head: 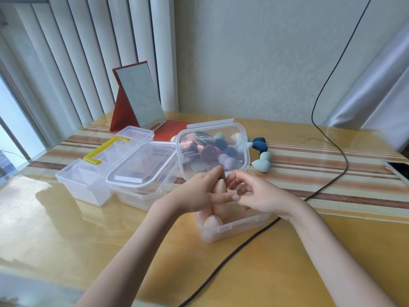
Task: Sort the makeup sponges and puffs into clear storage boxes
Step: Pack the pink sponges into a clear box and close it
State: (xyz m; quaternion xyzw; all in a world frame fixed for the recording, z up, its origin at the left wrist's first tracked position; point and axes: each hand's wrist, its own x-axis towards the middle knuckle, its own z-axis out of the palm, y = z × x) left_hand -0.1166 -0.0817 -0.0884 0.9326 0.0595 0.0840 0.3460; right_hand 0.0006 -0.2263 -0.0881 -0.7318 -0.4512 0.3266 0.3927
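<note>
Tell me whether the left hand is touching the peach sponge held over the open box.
Touching. The head view shows the left hand with its fingers curled round the upright peach sponge, no gap between them, above the open clear box.

A glossy yellow-wood table [66,229] crossed by a striped runner [309,171] stands against a pale patterned wall [254,63], with white vertical blinds [73,69] over a bright window [11,120] to the wall's left.
</note>
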